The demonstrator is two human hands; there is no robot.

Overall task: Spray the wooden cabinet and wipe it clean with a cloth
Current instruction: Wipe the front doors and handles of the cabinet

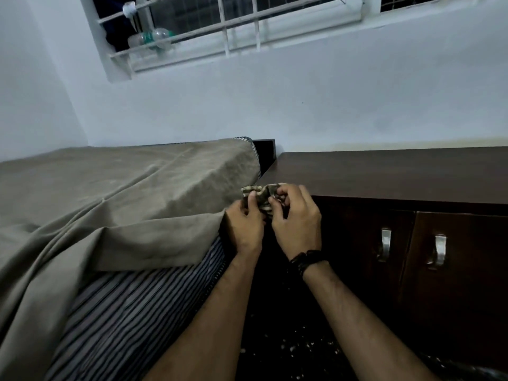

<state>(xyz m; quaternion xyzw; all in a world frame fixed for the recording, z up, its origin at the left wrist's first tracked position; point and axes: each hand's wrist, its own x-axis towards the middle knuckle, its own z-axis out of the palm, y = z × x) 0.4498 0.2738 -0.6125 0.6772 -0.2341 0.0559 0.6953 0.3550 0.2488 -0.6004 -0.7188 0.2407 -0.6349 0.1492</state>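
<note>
Gripping from the bed [110, 188] side, the left hand [244, 226] pinches the bunched cloth [261, 195], fingers closed on it; the right hand [297, 218] pinches it too, at the wooden cabinet [398, 174]'s front left corner, above two door handles [384, 243].

A crumpled, camouflage-patterned cloth [261, 194] sits bunched at the dark wooden cabinet's [398, 174] front left corner.

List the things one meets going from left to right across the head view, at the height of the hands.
Olive bedsheet → left hand → patterned cloth → right hand → two metal door handles on the wooden cabinet.
</note>
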